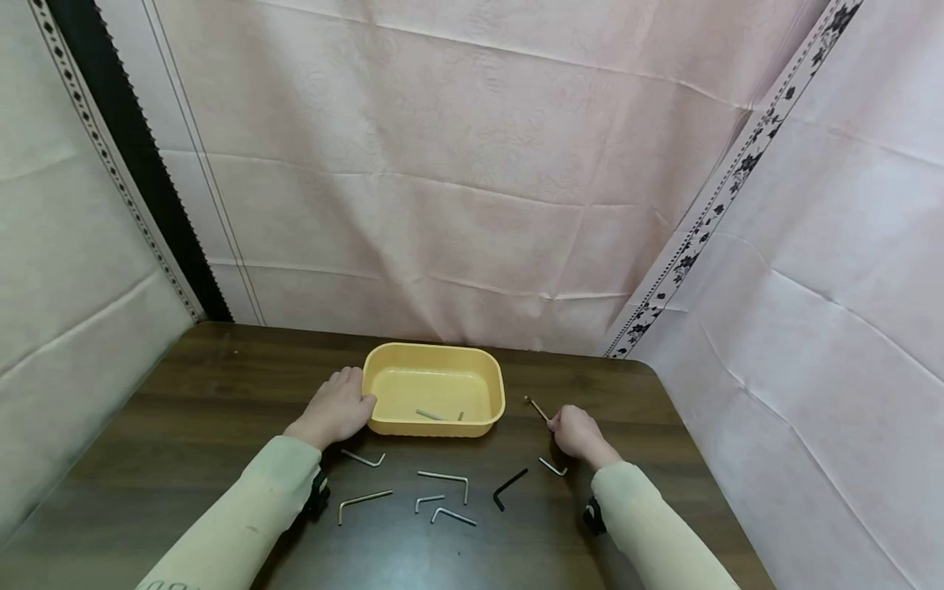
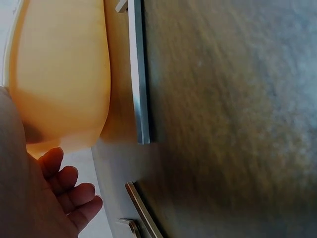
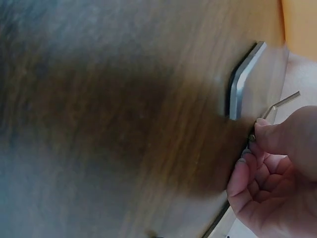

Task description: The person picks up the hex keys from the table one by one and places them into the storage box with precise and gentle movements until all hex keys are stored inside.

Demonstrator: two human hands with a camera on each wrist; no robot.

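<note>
A yellow plastic tub [image 1: 433, 428] stands near the back of the brown table. My left hand [image 1: 335, 412] holds its left end, thumb over the rim and fingers along the outside; the left wrist view shows the fingers [image 2: 81, 206] past the tub's wall. Two small metal pieces [image 1: 430, 415] lie inside. To the right of the tub, my right hand [image 1: 578, 434] pinches a brass-toned Allen key [image 1: 537, 408] between thumb and fingers, its short bent end pointing up and left. Close below that hand lies a silver Allen key [image 3: 242, 79].
Several loose Allen keys lie in front of the tub, among them a black one [image 1: 509, 489], a brass-toned one [image 1: 365, 496] and a long silver one [image 1: 444, 476]. Another silver key [image 1: 364, 460] lies by the left wrist. Pale curtains [image 1: 472, 164] hang behind the table and at both sides.
</note>
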